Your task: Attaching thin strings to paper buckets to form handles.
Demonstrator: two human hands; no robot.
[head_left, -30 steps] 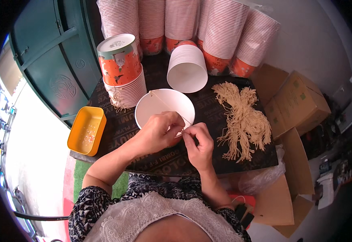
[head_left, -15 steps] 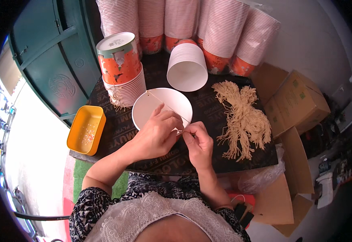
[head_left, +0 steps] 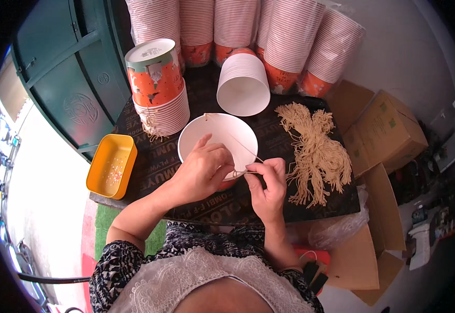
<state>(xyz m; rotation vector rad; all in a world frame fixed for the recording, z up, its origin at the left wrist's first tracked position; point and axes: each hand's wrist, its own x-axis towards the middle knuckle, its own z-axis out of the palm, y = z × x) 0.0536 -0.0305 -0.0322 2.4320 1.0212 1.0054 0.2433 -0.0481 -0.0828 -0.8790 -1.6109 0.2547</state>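
Observation:
A white-lined paper bucket with an orange outside stands in front of me, its mouth facing up. A thin beige cord runs from its far rim across the mouth to its near rim. There my left hand pinches the cord against the rim, its index finger raised. Just right of it, my right hand grips the cord between thumb and fingers, and a loop of it shows between both hands. A bundle of cut beige cords lies to the right of my right hand.
Nested orange buckets stand upside down at the back left. Another nest of buckets lies on its side behind. Tall wrapped stacks line the back. A yellow tray with small beads sits left; cardboard boxes stand right.
The bucket has shifted slightly to the right. My right hand has moved right and a little down, drawing the cord out between my hands.

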